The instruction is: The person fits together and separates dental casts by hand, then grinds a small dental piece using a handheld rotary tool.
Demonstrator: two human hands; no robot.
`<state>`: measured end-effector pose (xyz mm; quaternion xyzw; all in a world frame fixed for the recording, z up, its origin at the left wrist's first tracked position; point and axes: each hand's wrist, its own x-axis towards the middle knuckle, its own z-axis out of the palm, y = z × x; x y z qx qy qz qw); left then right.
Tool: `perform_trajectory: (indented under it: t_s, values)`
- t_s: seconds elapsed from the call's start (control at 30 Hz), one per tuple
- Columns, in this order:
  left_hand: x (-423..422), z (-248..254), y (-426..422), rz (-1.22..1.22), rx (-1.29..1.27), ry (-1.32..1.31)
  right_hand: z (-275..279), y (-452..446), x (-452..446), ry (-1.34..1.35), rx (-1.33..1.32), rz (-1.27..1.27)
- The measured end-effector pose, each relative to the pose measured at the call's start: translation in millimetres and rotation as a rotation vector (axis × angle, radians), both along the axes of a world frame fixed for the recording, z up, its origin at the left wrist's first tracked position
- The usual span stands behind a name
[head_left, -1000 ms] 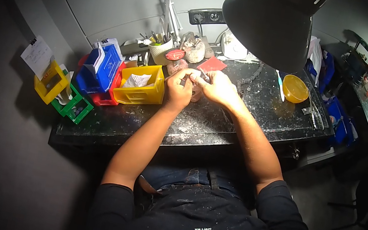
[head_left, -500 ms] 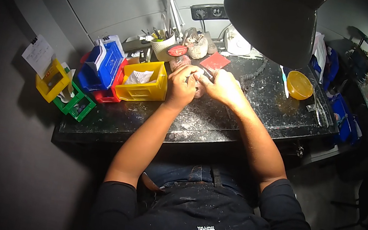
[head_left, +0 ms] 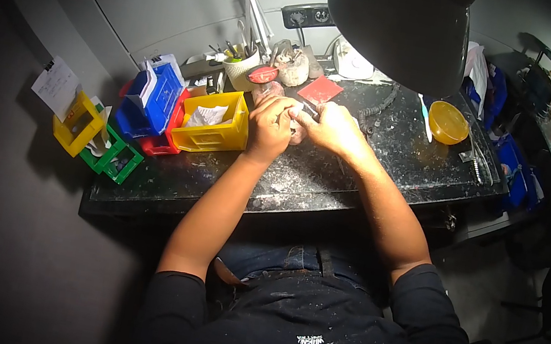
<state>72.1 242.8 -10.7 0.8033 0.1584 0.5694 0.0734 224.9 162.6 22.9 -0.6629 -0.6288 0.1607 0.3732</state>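
My left hand (head_left: pixel 270 127) is closed, its fingers pinched together over the bench, and whatever small piece they hold is mostly hidden. Close against it, my right hand (head_left: pixel 336 131) wraps around a slim dark tool (head_left: pixel 310 109), whose exact kind I cannot make out. The fingertips of both hands nearly meet. Under and between them shows a pinkish rounded object (head_left: pixel 297 134), partly covered. Just beyond the hands lie a flat red sheet (head_left: pixel 320 90) and a red oval piece (head_left: pixel 263 75).
A black lamp shade (head_left: pixel 404 29) hangs over the bench (head_left: pixel 301 195). To the left stand a yellow bin (head_left: pixel 211 137), a blue bin (head_left: pixel 151 106) and a green bin (head_left: pixel 119 159). A yellow bowl (head_left: pixel 448 124) and a toothbrush (head_left: pixel 425 117) sit right. A tool cup (head_left: pixel 239 76) stands behind.
The whole view has shifted slightly. Both hands stay together in nearly the same place, and the dark tool shows a little more between them.
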Motion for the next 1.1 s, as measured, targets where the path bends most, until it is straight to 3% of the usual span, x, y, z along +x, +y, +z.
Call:
perform_trajectory:
  t_s: [0.5,0.67,0.73,1.1]
  values:
    - [1.3,-1.0,-0.9,0.011,0.0,-0.027,11.9,-6.2,-4.8,-0.029,-0.039,-0.046]
    - [3.9,-2.3,-3.2,-0.03,-0.08,-0.104,12.5,-5.3,-5.3,-0.007,-0.098,-0.054]
    - [5.0,-5.6,-1.8,-0.039,-0.134,-0.121,11.5,-5.5,-6.1,0.175,-0.064,0.06]
    - [8.8,-18.2,4.7,-0.081,-0.296,-0.204,8.3,-1.8,-9.7,0.191,-0.047,0.037]
